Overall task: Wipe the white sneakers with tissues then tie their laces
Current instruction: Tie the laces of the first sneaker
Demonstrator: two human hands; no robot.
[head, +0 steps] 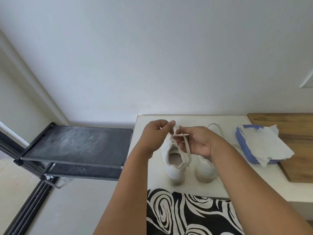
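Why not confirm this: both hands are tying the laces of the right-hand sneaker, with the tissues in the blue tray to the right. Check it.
Wrong shoe. The head view shows the left hand and right hand working the laces of the left-hand sneaker. The tissues do lie in the blue tray to the right.

Home interior, likely an entryway or bedroom corner: plain white walls (152, 56), black dusty 2-tier shoe rack (76, 146) on pale floor (67, 209), white counter (155, 184) with wood-grain panel (291, 133), blue tissue box (245, 150).
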